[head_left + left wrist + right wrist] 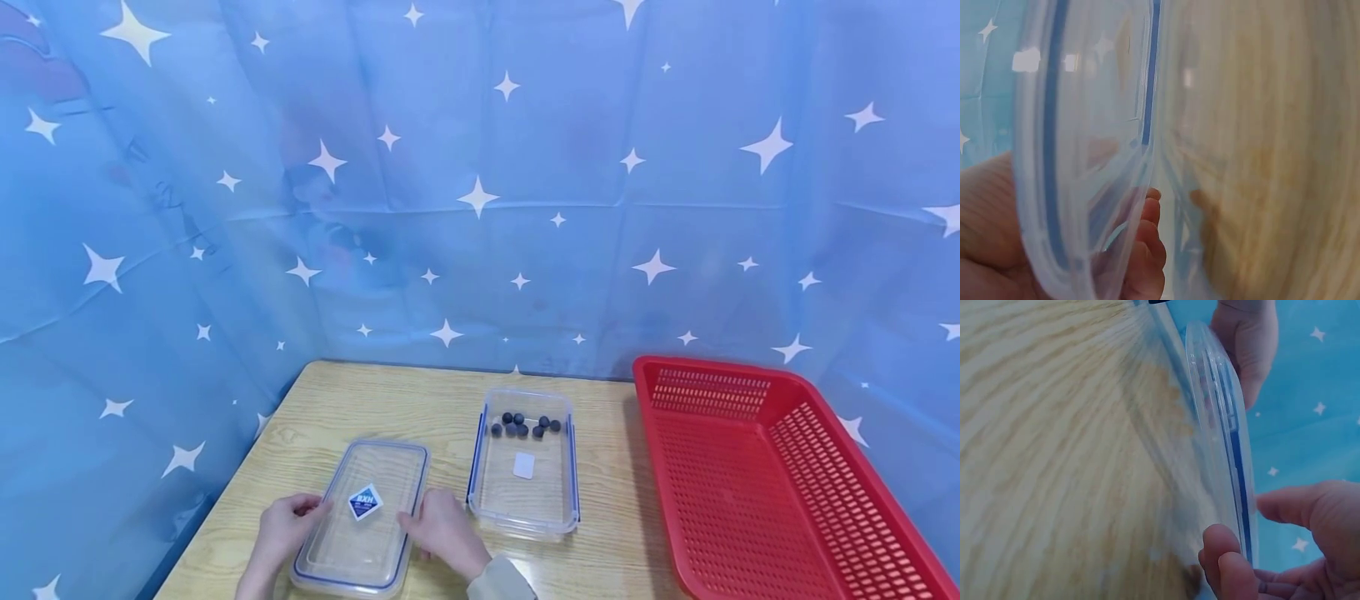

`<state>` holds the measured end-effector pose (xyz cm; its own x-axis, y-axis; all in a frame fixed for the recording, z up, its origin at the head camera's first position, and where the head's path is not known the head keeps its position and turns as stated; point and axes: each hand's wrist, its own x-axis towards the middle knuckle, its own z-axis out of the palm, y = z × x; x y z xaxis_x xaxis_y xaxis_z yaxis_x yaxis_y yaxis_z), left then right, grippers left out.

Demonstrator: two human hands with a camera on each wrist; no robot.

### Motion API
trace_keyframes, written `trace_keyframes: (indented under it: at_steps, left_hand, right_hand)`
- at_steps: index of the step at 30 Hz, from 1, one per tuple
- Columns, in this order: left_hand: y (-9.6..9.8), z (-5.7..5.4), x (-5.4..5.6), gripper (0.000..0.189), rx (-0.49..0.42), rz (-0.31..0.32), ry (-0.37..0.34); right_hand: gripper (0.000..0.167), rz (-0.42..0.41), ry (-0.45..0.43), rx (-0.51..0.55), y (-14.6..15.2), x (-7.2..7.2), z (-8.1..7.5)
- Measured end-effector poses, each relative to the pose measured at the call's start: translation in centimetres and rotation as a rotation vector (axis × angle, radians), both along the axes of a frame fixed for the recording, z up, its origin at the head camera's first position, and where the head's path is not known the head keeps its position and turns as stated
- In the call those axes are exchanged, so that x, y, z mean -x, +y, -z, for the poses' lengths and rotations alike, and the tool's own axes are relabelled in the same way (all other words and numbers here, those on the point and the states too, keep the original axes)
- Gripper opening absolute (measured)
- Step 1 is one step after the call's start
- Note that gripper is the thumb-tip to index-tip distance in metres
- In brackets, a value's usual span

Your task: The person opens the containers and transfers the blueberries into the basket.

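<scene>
A clear plastic lid (375, 546) with a blue seal and a blue diamond label (365, 502) lies level, close over the table at front left. My left hand (287, 527) grips its left edge, thumb on top; in the left wrist view the curled fingers (1147, 250) show behind the clear plastic. My right hand (448, 530) holds the opposite edge. In the right wrist view its thumb (1288, 505) is at the upper side and its fingertips (1219, 550) reach under the rim. Just right of this hand stands an uncovered clear container (525, 521) with blue side edges.
Several small dark balls (522, 431), like blueberries, lie toward the container's far end, with a white rectangle (523, 466) nearer its middle. A large red perforated basket (720, 500) stands at the right. Behind the wooden table (360, 400) hangs a blue star-patterned curtain (555, 292).
</scene>
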<state>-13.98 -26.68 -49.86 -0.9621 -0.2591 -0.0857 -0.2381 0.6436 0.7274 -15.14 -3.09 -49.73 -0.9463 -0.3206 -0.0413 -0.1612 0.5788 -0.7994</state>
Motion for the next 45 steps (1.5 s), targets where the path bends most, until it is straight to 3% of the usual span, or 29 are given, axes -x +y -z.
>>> trace_keyframes:
  at_steps: [8,17,27,34,41,45]
  left_hand:
    - [0.3,0.6,-0.1,0.03,0.085,0.018,-0.003]
    - [0.8,0.0,-0.2,0.029,0.156,0.054,0.0]
    - [0.2,0.2,0.0,0.03,0.166,0.087,-0.024]
    - [0.7,-0.3,0.5,0.024,0.114,0.047,0.134]
    - [2.4,-1.0,1.5,0.014,0.09,0.029,0.302]
    - [3.5,-1.3,2.0,0.012,0.055,0.042,0.365]
  right_hand:
    - [0.046,-0.045,0.019,-0.041,-0.1,0.2,0.7]
    - [0.045,-0.022,0.12,-0.18,-0.5,0.3,0.5]
    - [0.044,-0.003,0.114,-0.167,-0.5,-0.1,0.5]
    - [0.03,-0.057,0.109,-0.051,1.0,-0.1,-2.7]
    - [0.02,-0.088,0.261,0.065,3.2,1.4,-5.3]
    - [0.015,-0.07,0.288,0.123,4.5,2.4,-6.1]
